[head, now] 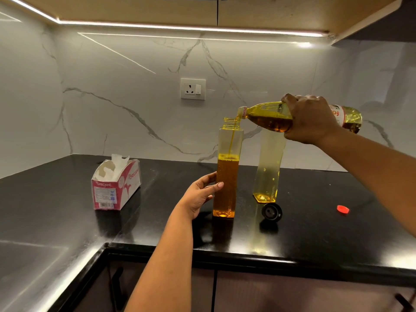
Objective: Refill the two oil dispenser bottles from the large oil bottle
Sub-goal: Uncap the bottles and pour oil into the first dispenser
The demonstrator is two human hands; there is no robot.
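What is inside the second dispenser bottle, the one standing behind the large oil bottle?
Only a thin layer of oil at the bottom of the second dispenser bottle. Its neck is hidden behind the large oil bottle and right hand.

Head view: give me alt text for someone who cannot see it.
The right hand tips the large oil bottle, pouring oil into a roughly half-full dispenser bottle steadied by the left hand. A nearly empty second dispenser stands behind, on the black counter.
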